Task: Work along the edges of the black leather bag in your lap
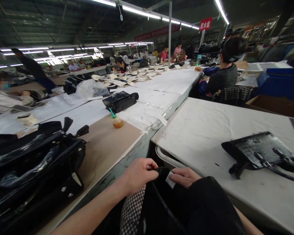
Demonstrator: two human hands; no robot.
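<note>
A glossy black bag [159, 205] rests over my lap, its upper edge raised between both hands. My left hand [139, 173] is closed, pinching that edge with thumb and fingers. Opposite it, my right hand [185, 176] grips the other side of the edge, beside a small white label [170, 180] on the dark inside. Part of the bag's black material lies over my right forearm. Checked cloth [133, 209] shows under the bag at the left. The bag's lower part runs out of view.
Black bags [39, 163] are heaped on the left table. A bottle of amber liquid [117, 122] and another black bag [121, 101] stand beyond. A black handbag [264, 153] lies on the right white table [203, 127]. A co-worker in a striped top [221, 78] sits behind it.
</note>
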